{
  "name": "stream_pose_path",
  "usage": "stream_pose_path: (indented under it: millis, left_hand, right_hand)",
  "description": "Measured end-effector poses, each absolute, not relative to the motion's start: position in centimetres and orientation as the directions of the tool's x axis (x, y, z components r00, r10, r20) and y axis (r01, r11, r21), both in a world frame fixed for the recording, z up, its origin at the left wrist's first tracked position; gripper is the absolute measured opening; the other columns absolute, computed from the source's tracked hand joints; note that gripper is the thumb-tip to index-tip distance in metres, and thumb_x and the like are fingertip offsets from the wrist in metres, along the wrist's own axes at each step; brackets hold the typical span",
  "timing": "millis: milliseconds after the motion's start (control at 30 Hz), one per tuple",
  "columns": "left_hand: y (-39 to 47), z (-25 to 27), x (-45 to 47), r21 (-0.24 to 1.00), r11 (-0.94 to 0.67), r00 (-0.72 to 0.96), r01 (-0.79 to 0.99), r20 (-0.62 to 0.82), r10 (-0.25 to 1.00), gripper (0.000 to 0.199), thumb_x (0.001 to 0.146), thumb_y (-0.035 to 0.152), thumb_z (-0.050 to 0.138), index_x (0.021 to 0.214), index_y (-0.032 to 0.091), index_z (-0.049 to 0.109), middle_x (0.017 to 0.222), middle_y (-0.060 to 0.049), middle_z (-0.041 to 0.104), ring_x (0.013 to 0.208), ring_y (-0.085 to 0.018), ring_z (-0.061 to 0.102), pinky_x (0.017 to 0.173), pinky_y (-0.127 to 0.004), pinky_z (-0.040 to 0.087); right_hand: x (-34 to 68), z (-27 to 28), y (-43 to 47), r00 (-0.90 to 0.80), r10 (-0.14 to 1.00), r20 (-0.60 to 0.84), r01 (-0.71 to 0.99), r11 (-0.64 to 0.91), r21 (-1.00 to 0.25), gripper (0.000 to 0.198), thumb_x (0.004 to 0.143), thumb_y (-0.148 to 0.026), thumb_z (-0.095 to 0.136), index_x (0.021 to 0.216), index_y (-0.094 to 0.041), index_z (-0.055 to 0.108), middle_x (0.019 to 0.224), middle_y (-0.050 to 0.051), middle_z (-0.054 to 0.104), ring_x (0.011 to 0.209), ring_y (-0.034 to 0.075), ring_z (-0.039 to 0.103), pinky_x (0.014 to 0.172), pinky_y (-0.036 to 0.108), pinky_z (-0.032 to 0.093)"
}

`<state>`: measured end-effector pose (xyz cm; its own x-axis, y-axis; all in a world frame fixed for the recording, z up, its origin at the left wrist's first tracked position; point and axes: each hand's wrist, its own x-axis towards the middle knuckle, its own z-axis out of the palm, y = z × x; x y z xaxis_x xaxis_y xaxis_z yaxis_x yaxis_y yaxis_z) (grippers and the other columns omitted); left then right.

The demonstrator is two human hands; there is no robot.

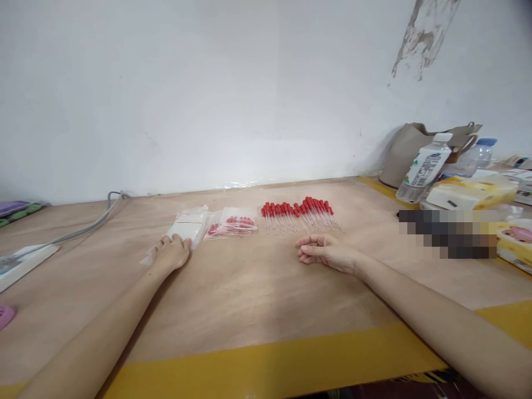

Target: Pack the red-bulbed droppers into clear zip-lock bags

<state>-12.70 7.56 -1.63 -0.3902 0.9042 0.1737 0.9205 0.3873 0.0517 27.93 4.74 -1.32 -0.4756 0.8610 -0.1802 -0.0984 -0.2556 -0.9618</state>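
Observation:
My left hand lies with its fingers spread on a stack of clear zip bags with white panels and a red line. Just right of that stack sit filled zip bags, with red-tipped pieces showing through the plastic. Further right, a row of droppers with red bulbs and thin clear tubes lies on the table, bulbs toward the wall. Below this row rests my right hand, its fingers loosely curled and apart from the thumb. Nothing shows in it, and it does not touch the droppers.
Brown paper covers the table, edged with yellow tape. At the right stand a beige jug, a tilted water bottle and a yellow tissue pack. A grey cable runs along the left.

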Motion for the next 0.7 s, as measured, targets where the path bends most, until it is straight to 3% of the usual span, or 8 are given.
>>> stream_pose_path:
  millis: [167, 267, 367, 433, 467, 533, 700]
  left_hand:
    - [7.3, -0.8, -13.4, 0.068, 0.330, -0.337, 0.942, 0.190, 0.922, 0.041, 0.088, 0.024, 0.024, 0.102, 0.004, 0.058, 0.108, -0.026, 0.054, 0.107, -0.039, 0.050, 0.085, -0.050, 0.040]
    - [6.6, 0.5, -13.3, 0.094, 0.253, -0.269, 0.963, 0.265, 0.926, 0.047, 0.091, 0.026, 0.018, 0.110, 0.005, 0.056, 0.119, -0.024, 0.050, 0.118, -0.038, 0.042, 0.091, -0.051, 0.037]
    - [5.1, 1.7, -10.9, 0.119, 0.045, -0.088, 0.992, 0.383, 0.920, 0.049, 0.093, 0.031, 0.017, 0.127, 0.008, 0.044, 0.140, -0.015, 0.032, 0.133, -0.027, 0.019, 0.106, -0.041, 0.024]
    - [3.7, 2.3, -8.0, 0.151, -0.223, 0.147, 0.963, 0.398, 0.905, 0.051, 0.094, 0.038, 0.019, 0.130, 0.011, 0.043, 0.144, -0.010, 0.028, 0.134, -0.023, 0.019, 0.109, -0.038, 0.021]
    - [2.9, 2.4, -6.3, 0.166, -0.373, 0.295, 0.913, 0.363, 0.884, 0.052, 0.094, 0.042, 0.020, 0.130, 0.013, 0.043, 0.145, -0.009, 0.026, 0.134, -0.024, 0.018, 0.109, -0.041, 0.020]
    - [1.5, 2.2, -3.0, 0.172, -0.527, 0.472, 0.832, 0.278, 0.836, 0.049, 0.094, 0.043, 0.022, 0.130, 0.017, 0.044, 0.146, -0.007, 0.023, 0.135, -0.024, 0.014, 0.109, -0.046, 0.016]
    - [0.1, 0.1, 2.2, 0.253, -0.662, 0.662, 0.706, 0.098, 0.743, 0.049, 0.094, 0.043, 0.028, 0.136, 0.017, 0.033, 0.145, -0.010, 0.021, 0.135, -0.023, 0.014, 0.109, -0.045, 0.018]
  right_hand:
    - [28.0, -1.4, 4.7, -0.477, 0.861, -0.177, -0.095, -0.251, -0.963, 0.026, 0.066, -0.024, 0.072, 0.086, -0.013, 0.059, 0.076, 0.004, 0.064, 0.069, 0.010, 0.062, 0.073, 0.025, 0.051]
    - [27.9, -1.5, 4.7, -0.445, 0.880, -0.167, -0.098, -0.233, -0.967, 0.027, 0.065, -0.025, 0.072, 0.085, -0.014, 0.059, 0.074, 0.003, 0.064, 0.067, 0.010, 0.061, 0.071, 0.026, 0.051]
    - [27.4, -1.5, 4.6, -0.353, 0.928, -0.121, -0.054, -0.150, -0.987, 0.022, 0.065, -0.026, 0.071, 0.081, -0.015, 0.059, 0.068, 0.002, 0.062, 0.062, 0.009, 0.060, 0.064, 0.024, 0.050]
    - [27.0, -1.6, 4.5, -0.286, 0.956, -0.066, 0.017, -0.063, -0.998, 0.019, 0.066, -0.026, 0.070, 0.078, -0.015, 0.059, 0.063, 0.000, 0.060, 0.057, 0.009, 0.057, 0.058, 0.023, 0.048]
    - [26.8, -1.7, 4.4, -0.259, 0.965, -0.035, 0.057, -0.021, -0.998, 0.018, 0.067, -0.027, 0.069, 0.077, -0.015, 0.060, 0.061, -0.001, 0.059, 0.054, 0.008, 0.055, 0.055, 0.023, 0.047]
    - [26.6, -2.0, 4.4, -0.216, 0.976, 0.031, 0.144, 0.063, -0.988, 0.015, 0.068, -0.028, 0.066, 0.076, -0.016, 0.060, 0.059, -0.001, 0.057, 0.051, 0.009, 0.052, 0.051, 0.023, 0.044]
    - [26.5, -2.2, 6.0, -0.173, 0.945, 0.278, 0.471, 0.327, -0.819, 0.011, 0.069, -0.025, 0.059, 0.074, -0.016, 0.064, 0.066, 0.003, 0.063, 0.059, 0.013, 0.055, 0.056, 0.026, 0.044]
